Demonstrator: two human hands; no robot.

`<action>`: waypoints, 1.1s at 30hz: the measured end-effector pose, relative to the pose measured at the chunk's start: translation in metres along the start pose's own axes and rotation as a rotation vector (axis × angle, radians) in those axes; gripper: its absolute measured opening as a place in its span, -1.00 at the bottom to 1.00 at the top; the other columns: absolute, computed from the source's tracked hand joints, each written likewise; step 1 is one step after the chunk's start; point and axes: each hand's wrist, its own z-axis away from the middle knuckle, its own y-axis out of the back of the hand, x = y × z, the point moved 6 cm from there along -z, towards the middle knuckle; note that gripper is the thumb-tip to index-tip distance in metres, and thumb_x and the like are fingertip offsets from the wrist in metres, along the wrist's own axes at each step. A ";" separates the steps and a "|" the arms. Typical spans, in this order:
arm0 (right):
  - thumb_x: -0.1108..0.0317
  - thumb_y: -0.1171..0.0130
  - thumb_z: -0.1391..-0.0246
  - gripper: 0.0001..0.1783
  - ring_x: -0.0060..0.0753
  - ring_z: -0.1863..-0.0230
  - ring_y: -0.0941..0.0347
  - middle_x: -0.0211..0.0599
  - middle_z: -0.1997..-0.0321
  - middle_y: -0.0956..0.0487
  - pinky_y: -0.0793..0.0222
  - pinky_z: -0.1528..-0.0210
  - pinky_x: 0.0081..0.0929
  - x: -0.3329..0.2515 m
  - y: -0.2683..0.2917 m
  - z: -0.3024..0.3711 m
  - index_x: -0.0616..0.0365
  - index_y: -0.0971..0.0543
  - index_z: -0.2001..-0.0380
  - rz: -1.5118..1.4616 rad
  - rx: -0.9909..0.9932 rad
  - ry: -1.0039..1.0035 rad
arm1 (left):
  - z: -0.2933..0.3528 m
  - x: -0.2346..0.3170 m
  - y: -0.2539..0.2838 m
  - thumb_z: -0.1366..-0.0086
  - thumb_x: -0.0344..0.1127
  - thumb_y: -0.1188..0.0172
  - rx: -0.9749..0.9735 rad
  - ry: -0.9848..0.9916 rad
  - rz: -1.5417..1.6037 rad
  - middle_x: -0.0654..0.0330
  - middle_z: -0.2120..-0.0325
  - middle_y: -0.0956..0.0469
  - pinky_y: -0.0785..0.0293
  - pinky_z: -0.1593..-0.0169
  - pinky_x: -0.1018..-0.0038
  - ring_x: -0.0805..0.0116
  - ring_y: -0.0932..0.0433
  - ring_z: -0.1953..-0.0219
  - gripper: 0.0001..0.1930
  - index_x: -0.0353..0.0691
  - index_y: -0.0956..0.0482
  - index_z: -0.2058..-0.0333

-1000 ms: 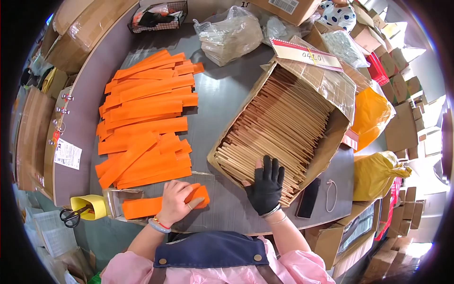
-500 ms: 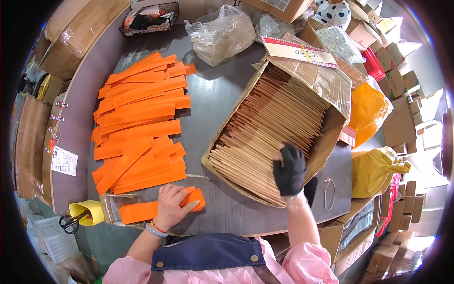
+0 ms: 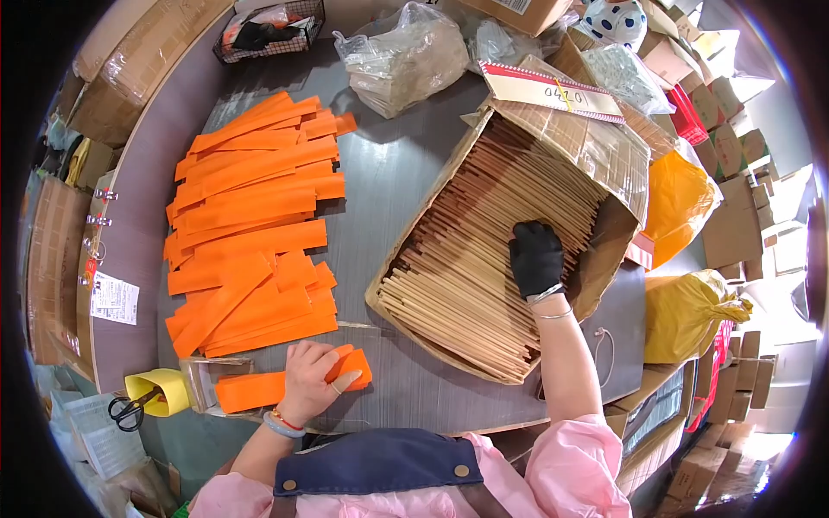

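My left hand (image 3: 311, 380) is closed around a folded orange strip (image 3: 356, 368) at the near edge of the table. A short pile of orange strips (image 3: 246, 393) runs out from it to the left. Over a cardboard box (image 3: 635, 226) of thin wooden sticks (image 3: 462, 306), my right hand (image 3: 537, 259) wears a black glove that leaves some fingertips bare. Its fingers curl down onto the sticks; their tips are hidden, so whether any stick is gripped does not show. Beyond my left hand lies a broad, overlapping heap of orange strips (image 3: 259, 207).
At the table's left corner is a yellow holder (image 3: 173, 391) with black scissors (image 3: 129, 413). A clear plastic bag (image 3: 406, 60) and a wire basket (image 3: 272, 34) stand at the back. Yellow bags (image 3: 686, 315) and cartons crowd the right side. A loop of cord (image 3: 604, 354) lies beside the box.
My right hand has moved farther away from me and slightly right over the sticks, and its fingers now curl down. My left hand keeps its hold on the folded orange strip.
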 end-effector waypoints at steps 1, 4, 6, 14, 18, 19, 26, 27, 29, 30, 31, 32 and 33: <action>0.37 -0.23 0.01 -0.88 0.03 0.20 -0.45 -0.17 0.29 -0.54 -0.42 0.18 -0.09 0.000 -0.001 0.000 0.04 -0.53 0.36 0.012 -0.004 0.008 | 0.000 0.000 0.000 -0.11 0.01 -0.38 -0.002 0.004 0.001 0.23 0.34 -0.57 -0.29 0.10 0.31 0.22 -0.47 0.24 -0.60 -0.16 -0.68 0.20; 0.36 -0.23 0.01 -0.88 0.01 0.21 -0.45 -0.19 0.30 -0.53 -0.42 0.19 -0.10 -0.001 -0.002 -0.002 0.05 -0.51 0.37 0.037 -0.002 0.029 | -0.001 0.000 -0.001 -0.11 0.00 -0.38 -0.002 0.007 0.003 0.23 0.34 -0.57 -0.29 0.10 0.31 0.22 -0.46 0.24 -0.60 -0.16 -0.68 0.20; 0.35 -0.23 0.01 -0.87 0.00 0.21 -0.46 -0.20 0.31 -0.53 -0.42 0.19 -0.10 -0.001 -0.002 -0.005 0.05 -0.51 0.37 0.051 0.005 0.043 | -0.001 0.000 -0.001 -0.11 0.00 -0.39 0.001 0.006 0.005 0.24 0.35 -0.57 -0.29 0.10 0.31 0.23 -0.46 0.25 -0.60 -0.17 -0.68 0.20; 0.34 -0.23 0.02 -0.83 0.01 0.15 -0.46 -0.17 0.27 -0.53 -0.44 0.15 -0.12 -0.001 -0.007 -0.007 0.07 -0.51 0.32 0.126 -0.125 0.008 | -0.001 0.000 -0.001 -0.09 -0.04 -0.41 0.014 -0.001 0.017 0.24 0.36 -0.56 -0.28 0.11 0.31 0.23 -0.46 0.27 -0.62 -0.16 -0.68 0.20; 0.35 -0.21 0.01 -0.84 0.00 0.14 -0.46 -0.15 0.26 -0.53 -0.44 0.16 -0.12 -0.002 -0.007 -0.010 0.08 -0.50 0.33 0.156 -0.128 -0.004 | -0.001 0.002 0.002 -0.08 -0.05 -0.41 0.014 -0.003 0.022 0.24 0.36 -0.56 -0.28 0.11 0.31 0.23 -0.46 0.26 -0.62 -0.16 -0.68 0.20; 0.36 -0.21 0.01 -0.85 0.00 0.17 -0.47 -0.16 0.27 -0.53 -0.44 0.16 -0.11 -0.002 -0.009 -0.011 0.08 -0.49 0.34 0.198 -0.145 -0.019 | -0.002 0.002 0.002 -0.08 -0.06 -0.41 0.015 -0.003 0.026 0.25 0.36 -0.56 -0.28 0.11 0.31 0.23 -0.46 0.26 -0.62 -0.15 -0.68 0.19; 0.42 -0.19 -0.01 -0.89 0.02 0.31 -0.45 -0.17 0.39 -0.51 -0.38 0.21 -0.14 -0.057 0.063 0.014 0.05 -0.46 0.38 0.030 0.016 0.035 | -0.001 0.001 0.002 -0.05 -0.08 -0.42 0.024 -0.016 0.013 0.25 0.35 -0.56 -0.30 0.08 0.30 0.22 -0.46 0.25 -0.60 -0.14 -0.67 0.15; 0.46 -0.21 0.01 -0.87 0.02 0.31 -0.44 -0.17 0.43 -0.50 -0.35 0.22 -0.16 -0.067 0.078 0.019 0.07 -0.46 0.38 -0.044 0.087 0.084 | 0.001 0.001 0.001 -0.05 -0.08 -0.42 0.023 -0.020 0.014 0.25 0.35 -0.56 -0.30 0.08 0.30 0.22 -0.46 0.25 -0.60 -0.14 -0.67 0.15; 0.48 -0.22 0.03 -0.86 0.01 0.31 -0.44 -0.18 0.42 -0.50 -0.35 0.23 -0.17 -0.068 0.088 0.035 0.08 -0.47 0.38 -0.109 0.097 0.058 | 0.001 0.002 0.001 -0.06 -0.09 -0.42 0.037 -0.031 -0.002 0.25 0.35 -0.56 -0.30 0.06 0.29 0.22 -0.46 0.25 -0.60 -0.14 -0.67 0.15; 0.50 -0.24 0.04 -0.84 0.01 0.30 -0.45 -0.19 0.42 -0.51 -0.35 0.23 -0.17 -0.067 0.092 0.042 0.09 -0.49 0.37 -0.181 0.103 0.037 | 0.001 0.003 0.001 -0.06 -0.09 -0.42 0.037 -0.041 0.000 0.25 0.35 -0.56 -0.30 0.06 0.29 0.22 -0.46 0.25 -0.60 -0.14 -0.67 0.15; 0.53 -0.26 0.06 -0.83 0.00 0.29 -0.46 -0.19 0.39 -0.53 -0.36 0.23 -0.20 -0.064 0.093 0.049 0.12 -0.49 0.38 -0.204 0.105 0.006 | 0.001 0.002 0.000 -0.05 -0.11 -0.42 0.037 -0.032 0.016 0.23 0.34 -0.56 -0.30 0.06 0.28 0.20 -0.45 0.24 -0.60 -0.16 -0.67 0.16; 0.53 -0.26 0.06 -0.83 0.00 0.29 -0.46 -0.19 0.39 -0.53 -0.36 0.23 -0.20 -0.063 0.095 0.056 0.12 -0.49 0.38 -0.199 0.110 -0.001 | 0.001 0.002 -0.001 -0.05 -0.12 -0.42 0.036 -0.024 0.033 0.22 0.34 -0.56 -0.30 0.06 0.28 0.18 -0.44 0.24 -0.61 -0.18 -0.67 0.17; 0.54 -0.26 0.04 -0.84 0.00 0.30 -0.46 -0.18 0.40 -0.52 -0.37 0.23 -0.22 -0.061 0.098 0.063 0.13 -0.49 0.38 -0.220 0.106 -0.018 | 0.002 0.002 -0.002 -0.05 -0.12 -0.42 0.034 -0.035 0.035 0.22 0.34 -0.56 -0.30 0.06 0.28 0.18 -0.44 0.24 -0.61 -0.18 -0.67 0.17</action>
